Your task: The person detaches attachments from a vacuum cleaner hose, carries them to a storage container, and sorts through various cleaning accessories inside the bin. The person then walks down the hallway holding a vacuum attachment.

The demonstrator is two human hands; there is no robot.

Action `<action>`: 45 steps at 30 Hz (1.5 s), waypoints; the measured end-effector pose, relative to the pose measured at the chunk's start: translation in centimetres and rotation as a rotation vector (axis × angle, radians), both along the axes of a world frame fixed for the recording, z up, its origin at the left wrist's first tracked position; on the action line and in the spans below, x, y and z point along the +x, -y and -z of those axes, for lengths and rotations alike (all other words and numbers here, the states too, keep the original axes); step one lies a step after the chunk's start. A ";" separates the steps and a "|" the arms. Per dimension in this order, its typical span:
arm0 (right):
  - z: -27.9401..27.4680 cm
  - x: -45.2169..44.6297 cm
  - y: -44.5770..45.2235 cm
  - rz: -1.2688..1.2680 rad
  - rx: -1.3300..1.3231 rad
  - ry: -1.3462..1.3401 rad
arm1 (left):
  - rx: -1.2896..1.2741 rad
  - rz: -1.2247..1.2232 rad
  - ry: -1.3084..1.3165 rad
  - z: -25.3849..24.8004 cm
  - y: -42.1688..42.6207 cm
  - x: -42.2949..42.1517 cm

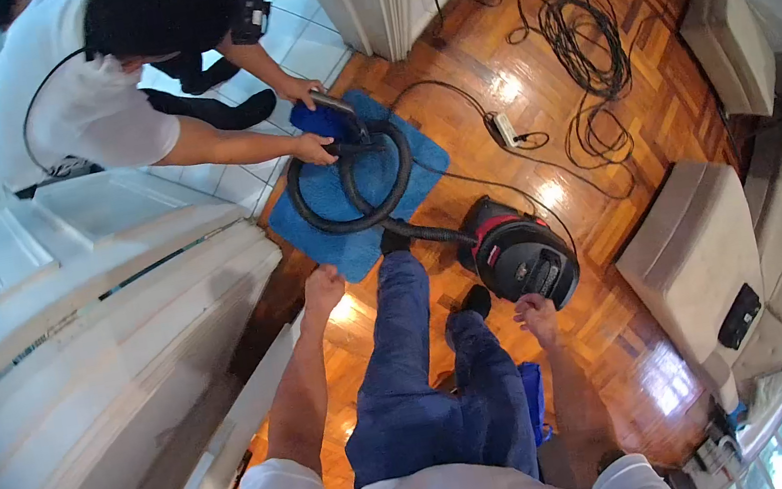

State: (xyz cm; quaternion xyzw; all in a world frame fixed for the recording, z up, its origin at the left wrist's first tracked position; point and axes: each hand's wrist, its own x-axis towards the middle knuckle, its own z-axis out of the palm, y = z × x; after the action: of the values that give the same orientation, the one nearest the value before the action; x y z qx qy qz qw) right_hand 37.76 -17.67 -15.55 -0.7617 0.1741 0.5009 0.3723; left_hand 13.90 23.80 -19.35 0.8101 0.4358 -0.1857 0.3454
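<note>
My left hand (322,290) is closed near the lower corner of a blue mat (325,244); whether anything is in its fingers is too small to tell. Beside the black and red vacuum cleaner (518,251) is my right hand (536,316), its fingers partly curled near the lid. From the vacuum a black hose (357,221) loops over the mat. Another person (104,115) bends in from the upper left, both hands on the hose end and a dark blue object (324,123).
A coiled black cable (584,44) and a white power strip (503,130) lie on the wooden floor (458,153). Beige seats (695,250) stand on the right, one bearing a black case (738,316). A white door (63,283) fills the left.
</note>
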 end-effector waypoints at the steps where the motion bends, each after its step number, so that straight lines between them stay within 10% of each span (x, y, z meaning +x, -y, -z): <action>1: 1.5 0.1 1.3 -0.086 -0.033 0.124 | -0.028 0.041 -0.028 1.9 -0.9 1.0; 6: 7.8 1.8 4.8 -0.128 -0.183 0.903 | 0.038 0.169 -0.057 10.2 -5.8 8.7; 13: 12.6 2.0 3.7 0.082 -0.629 0.641 | -0.207 0.214 -0.343 21.4 -3.5 13.4; 18: 10.3 4.0 2.3 0.384 -0.311 0.442 | -0.411 0.289 -0.284 27.3 2.8 15.6; 25: 12.9 2.4 7.3 0.191 -0.111 0.576 | -0.160 0.305 0.066 16.9 11.0 16.2; 27: 8.8 2.2 7.8 0.007 -0.258 0.571 | 0.070 0.156 -0.184 6.4 12.5 19.6; 30: -1.1 2.8 11.8 -0.074 -0.282 0.430 | 0.390 0.320 0.245 -2.4 12.3 17.6; 31: -2.2 1.5 14.2 -0.080 -0.248 0.480 | 0.103 0.196 0.440 -4.0 11.2 16.4; 38: -15.9 -1.6 30.9 -0.030 -0.239 0.619 | 0.152 -0.403 0.606 -23.3 16.8 15.3; 45: -20.8 0.4 46.3 0.017 -0.496 0.613 | -0.641 -0.812 0.458 -22.4 25.4 16.9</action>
State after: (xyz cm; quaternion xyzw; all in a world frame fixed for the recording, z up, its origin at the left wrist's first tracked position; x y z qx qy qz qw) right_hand 38.16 -63.99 5.22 -0.9413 0.1770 0.1898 0.2160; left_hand 30.82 -1.63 3.03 0.4517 0.5485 0.0195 0.7034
